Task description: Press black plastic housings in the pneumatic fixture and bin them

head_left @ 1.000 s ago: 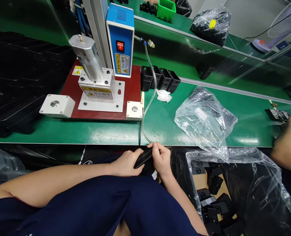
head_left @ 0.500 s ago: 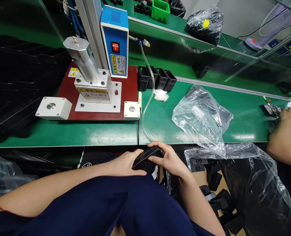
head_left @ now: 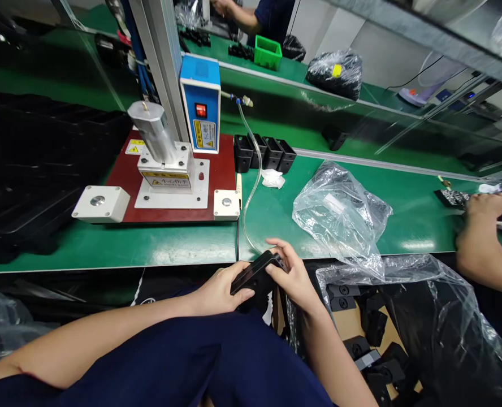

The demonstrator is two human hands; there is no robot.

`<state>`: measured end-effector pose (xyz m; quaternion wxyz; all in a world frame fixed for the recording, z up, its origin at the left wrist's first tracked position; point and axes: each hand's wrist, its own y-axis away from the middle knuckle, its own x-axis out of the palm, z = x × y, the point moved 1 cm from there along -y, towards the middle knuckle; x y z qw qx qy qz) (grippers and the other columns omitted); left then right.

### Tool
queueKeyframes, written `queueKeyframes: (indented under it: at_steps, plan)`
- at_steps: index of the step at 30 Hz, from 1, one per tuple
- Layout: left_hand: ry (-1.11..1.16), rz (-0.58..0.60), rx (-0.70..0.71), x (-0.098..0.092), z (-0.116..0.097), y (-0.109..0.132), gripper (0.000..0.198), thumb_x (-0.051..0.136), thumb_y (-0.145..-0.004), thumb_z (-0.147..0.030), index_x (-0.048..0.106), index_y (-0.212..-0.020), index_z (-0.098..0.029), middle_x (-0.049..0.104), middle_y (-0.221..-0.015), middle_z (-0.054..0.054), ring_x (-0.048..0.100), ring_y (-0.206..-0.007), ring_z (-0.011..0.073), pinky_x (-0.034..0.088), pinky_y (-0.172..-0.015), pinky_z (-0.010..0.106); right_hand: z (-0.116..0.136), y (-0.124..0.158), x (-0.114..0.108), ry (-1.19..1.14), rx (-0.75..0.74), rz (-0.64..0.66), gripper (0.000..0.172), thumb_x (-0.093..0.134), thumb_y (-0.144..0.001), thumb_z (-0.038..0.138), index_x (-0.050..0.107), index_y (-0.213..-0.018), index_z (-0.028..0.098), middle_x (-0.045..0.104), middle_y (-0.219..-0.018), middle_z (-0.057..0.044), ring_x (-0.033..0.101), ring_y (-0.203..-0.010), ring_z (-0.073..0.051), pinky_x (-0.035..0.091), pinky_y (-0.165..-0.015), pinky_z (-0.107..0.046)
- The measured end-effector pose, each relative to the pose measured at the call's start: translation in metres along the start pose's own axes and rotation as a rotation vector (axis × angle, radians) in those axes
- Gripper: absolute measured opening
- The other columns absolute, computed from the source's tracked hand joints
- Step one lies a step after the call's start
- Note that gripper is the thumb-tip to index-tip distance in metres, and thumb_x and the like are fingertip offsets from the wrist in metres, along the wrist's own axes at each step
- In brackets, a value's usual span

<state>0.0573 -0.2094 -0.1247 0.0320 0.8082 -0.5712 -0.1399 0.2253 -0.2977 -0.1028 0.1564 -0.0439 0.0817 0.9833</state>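
Between my two hands is a black rectangular plastic housing [head_left: 254, 277], tilted, just off the bench's front edge above my lap. My left hand [head_left: 223, 288] grips its left end, thumb along the top and fingers at the lower side. At the other end, my right hand [head_left: 291, 274] holds it with the thumb on the near face and the index finger over the far corner. A clear air hose [head_left: 247, 217] curves down from the bench and ends out of sight behind my right hand.
A press fixture [head_left: 166, 164] with a blue control box [head_left: 200, 104] stands left. Several black housings [head_left: 265, 154] line up beside crumpled tissue [head_left: 273, 178]. Right are a clear plastic bag [head_left: 342, 212], a lined box of black parts [head_left: 372, 333], and a co-worker's hand [head_left: 486, 209].
The view has tilted up, so bench items sit lower. The housing has turned in my hands, now showing an open, framed end. Another person's arm has come into view at the back.
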Motion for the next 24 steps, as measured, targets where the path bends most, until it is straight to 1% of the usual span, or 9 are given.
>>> queueKeyframes:
  at_steps: [2, 4, 8, 10, 15, 18, 20, 22, 24]
  plan:
    - [0.063, -0.044, 0.068, -0.003, -0.006, -0.003, 0.039, 0.056, -0.085, -0.039, 0.048, -0.115, -0.015, 0.061, -0.104, 0.008, 0.058, -0.094, 0.0202, 0.046, -0.084, 0.034, 0.005, -0.003, -0.002, -0.111, -0.099, -0.002, 0.066, 0.067, -0.079, 0.05, 0.042, -0.136, 0.027, 0.06, -0.116, -0.008, 0.06, -0.104, -0.023, 0.048, -0.091, -0.04]
    - [0.162, -0.069, 0.097, -0.006, -0.011, -0.005, 0.04, 0.055, -0.087, -0.042, 0.047, -0.116, -0.016, 0.06, -0.109, 0.009, 0.057, -0.102, 0.021, 0.045, -0.092, 0.036, 0.006, -0.004, 0.0, -0.203, -0.125, 0.044, 0.08, 0.067, -0.076, 0.06, 0.035, -0.143, 0.028, 0.051, -0.134, -0.013, 0.056, -0.115, -0.028, 0.047, -0.096, -0.046]
    - [0.391, -0.132, 0.128, -0.012, -0.021, -0.008, 0.04, 0.052, -0.09, -0.047, 0.042, -0.115, -0.017, 0.059, -0.114, 0.01, 0.056, -0.109, 0.0211, 0.044, -0.097, 0.037, -0.001, 0.002, 0.013, -0.222, -0.106, 0.085, 0.101, 0.069, -0.068, 0.07, 0.025, -0.149, 0.029, 0.042, -0.144, -0.016, 0.053, -0.121, -0.032, 0.051, -0.091, -0.046]
    - [0.439, -0.199, 0.132, -0.012, -0.025, -0.009, 0.039, 0.051, -0.091, -0.047, 0.04, -0.116, -0.019, 0.057, -0.117, 0.01, 0.055, -0.11, 0.0207, 0.044, -0.098, 0.037, -0.004, 0.006, 0.025, -0.178, -0.12, 0.081, 0.103, 0.07, -0.066, 0.07, 0.025, -0.149, 0.028, 0.041, -0.145, -0.016, 0.049, -0.126, -0.032, 0.05, -0.094, -0.046]
    - [0.426, -0.258, 0.085, -0.006, -0.028, -0.009, 0.042, 0.042, -0.094, -0.051, 0.034, -0.122, -0.021, 0.052, -0.121, 0.009, 0.05, -0.115, 0.0209, 0.041, -0.101, 0.04, 0.002, 0.01, 0.046, -0.017, -0.183, -0.034, 0.065, 0.064, -0.084, 0.05, 0.04, -0.14, 0.026, 0.053, -0.134, -0.011, 0.053, -0.121, -0.028, 0.045, -0.102, -0.043]
    - [0.375, -0.247, 0.125, -0.007, -0.026, -0.006, 0.048, 0.039, -0.094, -0.053, 0.03, -0.129, -0.021, 0.042, -0.135, 0.012, 0.039, -0.129, 0.0234, 0.032, -0.11, 0.044, 0.009, 0.01, 0.043, 0.002, -0.178, -0.028, 0.045, 0.055, -0.091, 0.044, 0.05, -0.132, 0.026, 0.059, -0.126, -0.008, 0.058, -0.112, -0.024, 0.046, -0.1, -0.039]
    - [0.387, -0.254, 0.205, -0.014, -0.028, -0.005, 0.059, 0.047, -0.09, -0.058, 0.028, -0.132, -0.022, 0.034, -0.144, 0.013, 0.031, -0.135, 0.0255, 0.026, -0.114, 0.044, 0.01, 0.01, 0.037, -0.024, -0.148, 0.0, 0.036, 0.049, -0.095, 0.043, 0.057, -0.125, 0.026, 0.062, -0.12, -0.006, 0.06, -0.107, -0.023, 0.047, -0.098, -0.039]
    - [0.488, -0.188, 0.226, -0.024, -0.033, -0.009, 0.074, 0.056, -0.082, -0.062, 0.024, -0.135, -0.022, 0.034, -0.144, 0.015, 0.036, -0.132, 0.0282, 0.027, -0.113, 0.047, 0.009, 0.011, 0.032, -0.068, -0.115, 0.053, 0.034, 0.046, -0.095, 0.044, 0.062, -0.12, 0.026, 0.065, -0.115, -0.005, 0.062, -0.103, -0.024, 0.048, -0.097, -0.04]
    - [0.671, -0.064, 0.211, -0.035, -0.039, -0.015, 0.093, 0.067, -0.07, -0.066, 0.018, -0.137, -0.023, 0.042, -0.138, 0.017, 0.049, -0.121, 0.0303, 0.035, -0.107, 0.05, 0.005, 0.012, 0.028, -0.131, -0.077, 0.128, 0.035, 0.047, -0.094, 0.046, 0.065, -0.116, 0.025, 0.067, -0.11, -0.005, 0.062, -0.102, -0.025, 0.048, -0.097, -0.042]
